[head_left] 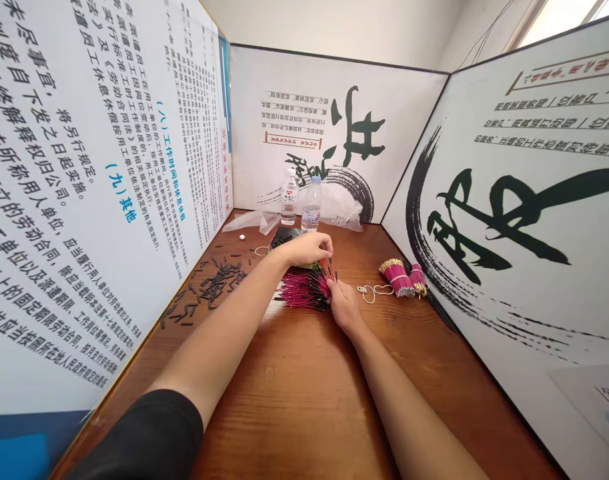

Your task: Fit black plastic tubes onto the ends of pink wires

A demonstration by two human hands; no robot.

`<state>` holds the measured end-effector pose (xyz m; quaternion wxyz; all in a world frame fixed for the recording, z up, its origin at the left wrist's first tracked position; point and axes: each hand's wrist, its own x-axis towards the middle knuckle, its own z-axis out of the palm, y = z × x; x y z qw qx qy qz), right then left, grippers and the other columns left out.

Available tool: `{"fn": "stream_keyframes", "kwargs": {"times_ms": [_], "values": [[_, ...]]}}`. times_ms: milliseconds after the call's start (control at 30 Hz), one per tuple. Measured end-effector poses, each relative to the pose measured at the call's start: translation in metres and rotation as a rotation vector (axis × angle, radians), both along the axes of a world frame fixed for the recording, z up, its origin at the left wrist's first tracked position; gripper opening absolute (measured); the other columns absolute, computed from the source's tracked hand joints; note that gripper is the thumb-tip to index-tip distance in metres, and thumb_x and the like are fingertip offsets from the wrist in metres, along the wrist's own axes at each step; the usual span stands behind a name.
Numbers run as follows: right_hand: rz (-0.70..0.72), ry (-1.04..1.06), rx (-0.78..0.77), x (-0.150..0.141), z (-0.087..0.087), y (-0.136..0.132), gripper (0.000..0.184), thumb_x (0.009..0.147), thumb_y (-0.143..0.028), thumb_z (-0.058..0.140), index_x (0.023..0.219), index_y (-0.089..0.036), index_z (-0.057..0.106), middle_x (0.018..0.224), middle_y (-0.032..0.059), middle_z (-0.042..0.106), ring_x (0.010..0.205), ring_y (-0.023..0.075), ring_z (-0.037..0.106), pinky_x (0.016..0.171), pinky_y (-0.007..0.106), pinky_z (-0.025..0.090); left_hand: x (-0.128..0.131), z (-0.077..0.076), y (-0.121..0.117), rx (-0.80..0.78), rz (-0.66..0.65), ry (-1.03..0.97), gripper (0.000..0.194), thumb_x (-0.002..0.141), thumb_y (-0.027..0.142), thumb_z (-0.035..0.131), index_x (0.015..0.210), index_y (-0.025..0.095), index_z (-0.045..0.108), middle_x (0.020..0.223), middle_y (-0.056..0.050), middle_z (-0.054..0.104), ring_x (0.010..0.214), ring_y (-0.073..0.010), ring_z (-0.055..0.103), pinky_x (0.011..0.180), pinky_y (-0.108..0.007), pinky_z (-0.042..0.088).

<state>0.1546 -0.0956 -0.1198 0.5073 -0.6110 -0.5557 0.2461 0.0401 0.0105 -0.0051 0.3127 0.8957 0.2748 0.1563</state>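
Observation:
A loose pile of thin pink-red wires (301,293) lies in the middle of the wooden table (304,387). My right hand (341,303) grips a fan of these wires at the pile's right end, fingers closed round them. My left hand (309,248) reaches over the pile from the left, fingertips pinched at the tips of the held wires. Whether a small piece sits between those fingertips is too small to tell. Several short black sleeves (211,287) lie scattered to the left of the pile.
Two tied bundles of pink wires (401,277) and loose rubber bands (371,291) lie to the right. Two water bottles (301,203), clear plastic bags (254,220) and a dark pouch (284,237) sit at the back. Printed boards wall the table on three sides.

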Motion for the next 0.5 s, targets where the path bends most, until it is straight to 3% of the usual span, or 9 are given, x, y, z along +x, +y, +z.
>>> {"fn": "stream_keyframes", "kwargs": {"times_ms": [500], "values": [[0.011, 0.031, 0.019, -0.0007, -0.0014, -0.0003, 0.039, 0.086, -0.047, 0.037, 0.058, -0.021, 0.04, 0.056, -0.003, 0.044, 0.055, 0.0131, 0.04, 0.053, 0.026, 0.027, -0.0064, 0.0059, 0.0011, 0.003, -0.037, 0.047, 0.021, 0.078, 0.023, 0.043, 0.085, 0.014, 0.061, 0.091, -0.004, 0.066, 0.084, -0.0147, 0.058, 0.076, -0.024, 0.044]]}}
